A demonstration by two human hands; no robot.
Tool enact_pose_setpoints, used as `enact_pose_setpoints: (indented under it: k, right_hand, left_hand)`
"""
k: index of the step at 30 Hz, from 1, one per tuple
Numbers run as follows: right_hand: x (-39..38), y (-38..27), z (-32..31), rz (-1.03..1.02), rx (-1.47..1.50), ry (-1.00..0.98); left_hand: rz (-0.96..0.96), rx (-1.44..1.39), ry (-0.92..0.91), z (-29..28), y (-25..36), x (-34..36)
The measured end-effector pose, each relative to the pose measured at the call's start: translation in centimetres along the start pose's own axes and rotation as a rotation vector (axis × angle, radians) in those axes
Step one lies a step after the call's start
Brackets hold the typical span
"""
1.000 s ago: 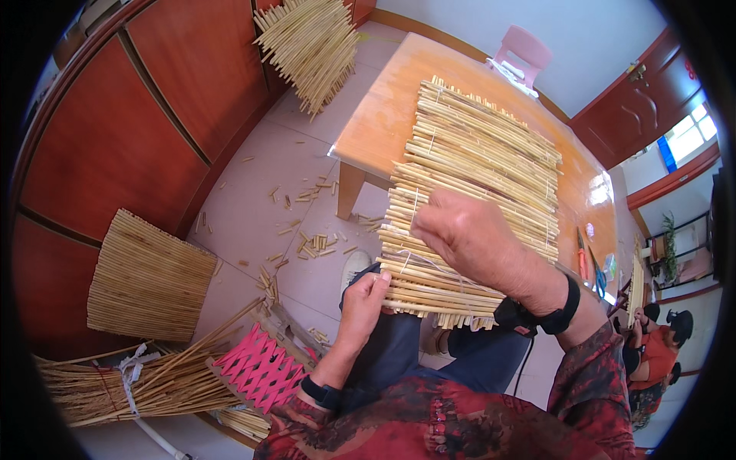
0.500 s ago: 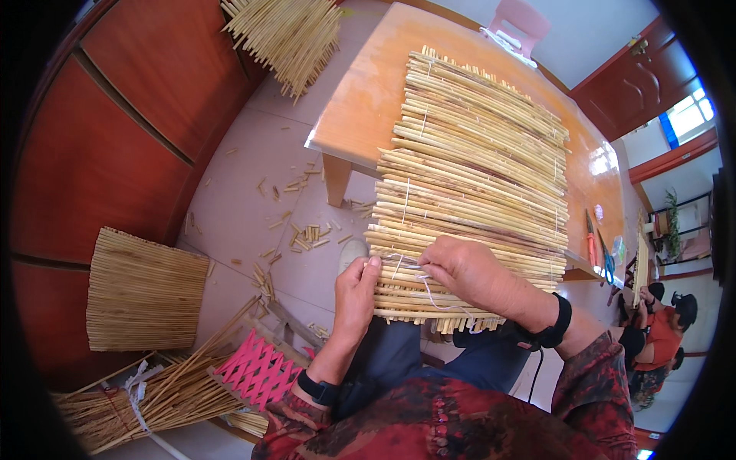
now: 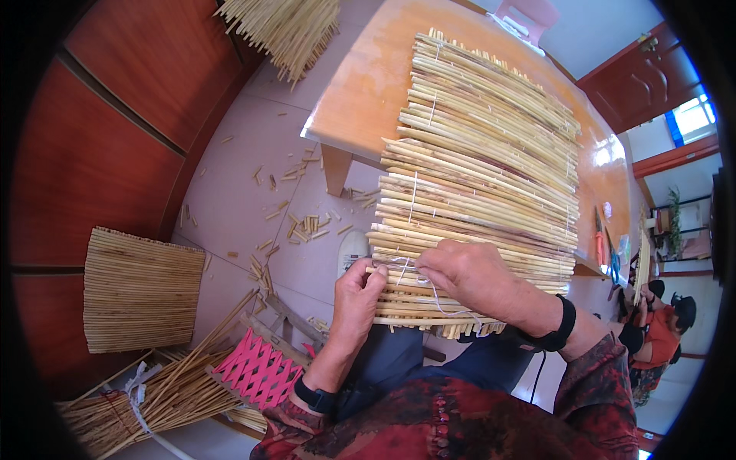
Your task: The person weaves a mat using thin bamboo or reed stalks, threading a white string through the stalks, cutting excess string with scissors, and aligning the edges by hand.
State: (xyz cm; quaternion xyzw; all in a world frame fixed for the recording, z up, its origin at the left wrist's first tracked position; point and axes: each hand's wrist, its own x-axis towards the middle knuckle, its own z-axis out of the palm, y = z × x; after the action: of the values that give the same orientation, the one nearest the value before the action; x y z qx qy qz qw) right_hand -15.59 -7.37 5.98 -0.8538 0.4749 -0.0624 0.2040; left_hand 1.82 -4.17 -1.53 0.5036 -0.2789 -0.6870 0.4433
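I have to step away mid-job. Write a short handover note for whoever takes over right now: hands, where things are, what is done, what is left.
Left hand: gripping the near left edge of the reed mat.
Right hand: on the mat's nearest rows, pinching the white string.
The mat lies on the wooden table, near end overhanging toward the lap.
Done: many rows already bound with string lines across them.
Left: the binding on the nearest rows looks unfinished, with loose string trailing. Spare reeds: a tied bundle on the floor at left, beside a finished mat.
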Motion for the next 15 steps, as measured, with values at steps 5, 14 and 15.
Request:
enact_pose_setpoints:
  k: [5, 14, 15]
  right_hand:
    - [-0.2, 0.0, -0.1, -0.013, -0.01, 0.021]
    - [0.7, -0.6, -2.4, -0.04, -0.108, -0.057]
    - [0.8, -0.5, -2.3, -0.044, -0.104, -0.049]
  left_hand:
    - [0.035, 0.038, -0.004, 0.0, 0.1, -0.1]
    - [0.144, 0.14, 0.048, -0.1, -0.7, 0.5]
    - [0.161, 0.166, 0.065, 0.0, -0.7, 0.7]
